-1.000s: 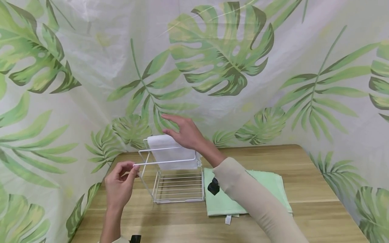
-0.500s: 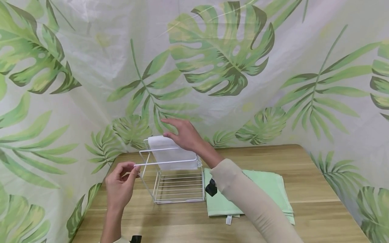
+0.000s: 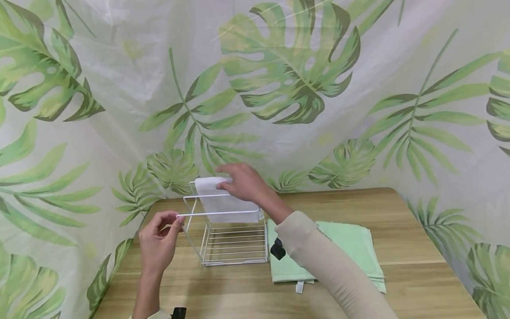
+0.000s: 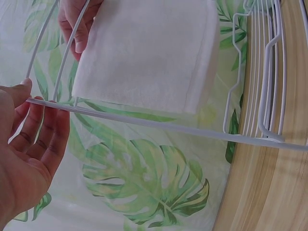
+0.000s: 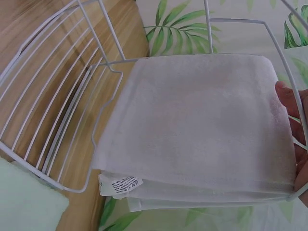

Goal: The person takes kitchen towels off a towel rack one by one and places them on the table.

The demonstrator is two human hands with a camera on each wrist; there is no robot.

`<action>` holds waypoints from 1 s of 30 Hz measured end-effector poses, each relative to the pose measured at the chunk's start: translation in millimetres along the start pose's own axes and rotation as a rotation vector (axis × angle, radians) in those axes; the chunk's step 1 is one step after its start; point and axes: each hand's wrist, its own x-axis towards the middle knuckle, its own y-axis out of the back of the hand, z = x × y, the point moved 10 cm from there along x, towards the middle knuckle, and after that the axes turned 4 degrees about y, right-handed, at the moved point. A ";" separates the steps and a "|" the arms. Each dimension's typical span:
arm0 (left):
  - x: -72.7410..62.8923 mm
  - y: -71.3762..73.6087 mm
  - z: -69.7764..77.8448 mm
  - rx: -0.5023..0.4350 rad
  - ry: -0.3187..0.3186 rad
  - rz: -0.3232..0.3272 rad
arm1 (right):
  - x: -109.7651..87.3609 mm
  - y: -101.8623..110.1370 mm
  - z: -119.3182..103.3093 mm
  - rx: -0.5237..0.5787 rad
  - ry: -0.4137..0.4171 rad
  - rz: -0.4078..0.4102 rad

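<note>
A white wire rack [image 3: 235,264] stands on the table, with a barred lower shelf and rails above. Folded over its back rail hangs a white towel [image 3: 211,201], whose printed tag [image 5: 126,184] shows in the right wrist view. My left hand [image 3: 158,239] pinches the left end of the rack's front upper rail between thumb and fingers. At the towel's top edge is my right hand [image 3: 245,182], its thumb by the front face and its fingers loosely bent above the fold. The rails partly cover the towel in the head view.
A folded light green towel [image 3: 292,268] lies flat just right of the rack, partly under my right forearm. The wooden table [image 3: 414,274] ends behind the rack at a leaf-printed curtain [image 3: 279,146].
My right hand has come down from above the white towel to its top edge, and its fingers have bent more. The left hand keeps its hold on the rack.
</note>
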 end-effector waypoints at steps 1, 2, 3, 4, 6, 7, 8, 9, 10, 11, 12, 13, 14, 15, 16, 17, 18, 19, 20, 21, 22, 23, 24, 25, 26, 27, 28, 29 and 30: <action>-0.1 0.0 -0.1 -0.001 0.000 0.000 | -0.3 -1.4 0.1 -0.012 -0.004 -0.013; -0.1 -0.1 -0.1 -0.003 -0.001 0.000 | -0.5 -2.4 0.1 -0.024 -0.008 -0.023; -0.1 -0.3 0.0 -0.003 -0.002 -0.001 | -0.8 -3.4 0.3 -0.037 -0.013 -0.033; 0.0 -0.6 0.0 -0.005 -0.002 -0.003 | -1.2 -4.0 0.5 -0.045 -0.019 -0.042; 0.1 -0.8 0.8 -0.007 -0.007 -0.005 | -2.3 -4.5 0.6 -0.050 -0.028 -0.055; 0.1 -0.9 1.3 -0.008 -0.011 -0.006 | -2.6 -4.8 0.5 -0.052 -0.031 -0.060; 0.1 -0.8 1.7 -0.009 -0.014 -0.005 | -2.7 -4.7 0.3 -0.054 -0.033 -0.060; 0.2 -0.8 2.1 -0.010 -0.016 -0.004 | -2.8 -4.4 -0.1 -0.055 -0.034 -0.059; 0.2 -0.7 2.6 -0.009 -0.019 -0.004 | -2.8 -4.1 -0.3 -0.056 -0.034 -0.059; 0.1 -0.6 2.8 -0.008 -0.021 -0.003 | -2.7 -3.9 -0.7 -0.058 -0.033 -0.059; 0.1 -0.8 2.7 -0.008 -0.019 -0.004 | -2.7 -3.4 -0.7 -0.058 -0.033 -0.056; 0.1 -0.9 2.5 -0.004 -0.014 -0.004 | -2.7 -2.9 -0.7 -0.058 -0.033 -0.052; 0.1 -1.1 2.3 -0.001 -0.010 -0.005 | -2.8 -2.3 -0.6 -0.058 -0.034 -0.048; 0.0 -1.2 2.2 0.001 -0.007 -0.006 | -2.9 -1.8 -0.4 -0.058 -0.034 -0.044; -0.1 -1.4 2.2 0.004 -0.006 -0.007 | -3.1 -1.4 -0.1 -0.057 -0.037 -0.039; -0.1 -1.6 2.1 0.004 -0.004 -0.008 | -3.4 -0.8 0.1 -0.056 -0.039 -0.034; -0.2 -1.7 2.2 0.005 -0.003 -0.009 | -3.8 -0.4 0.5 -0.055 -0.042 -0.028; -0.3 -1.7 2.3 0.005 -0.004 -0.009 | -4.0 0.0 0.7 -0.057 -0.044 -0.024; -0.3 -1.9 2.4 0.003 -0.007 -0.011 | -4.4 0.4 0.9 -0.058 -0.047 -0.021; -0.4 -2.0 2.4 0.000 -0.009 -0.011 | -4.6 0.7 1.2 -0.060 -0.050 -0.017; -0.5 -2.1 2.3 -0.001 -0.010 -0.013 | -5.0 0.9 1.7 -0.060 -0.055 -0.013; -0.5 -2.2 2.1 -0.002 -0.010 -0.013 | -5.4 1.2 1.9 -0.063 -0.057 -0.008; -0.6 -2.2 2.0 -0.003 -0.010 -0.013 | -5.8 1.5 2.0 -0.066 -0.059 -0.002; -0.6 -2.1 1.7 -0.004 -0.010 -0.013 | -6.2 1.8 1.8 -0.068 -0.059 0.004; -0.7 -1.9 1.5 -0.004 -0.009 -0.012 | -6.7 2.2 1.6 -0.069 -0.058 0.011; -0.8 -1.8 1.4 -0.004 -0.008 -0.011 | -7.1 2.5 1.5 -0.072 -0.058 0.018; -0.9 -1.6 1.2 -0.002 -0.009 -0.010 | -7.6 2.9 1.5 -0.074 -0.058 0.026; -1.0 -1.4 1.1 -0.002 -0.008 -0.009 | -8.0 3.4 1.2 -0.078 -0.058 0.035; -1.2 -1.3 1.0 -0.001 -0.006 -0.008 | -8.7 3.9 0.9 -0.080 -0.057 0.044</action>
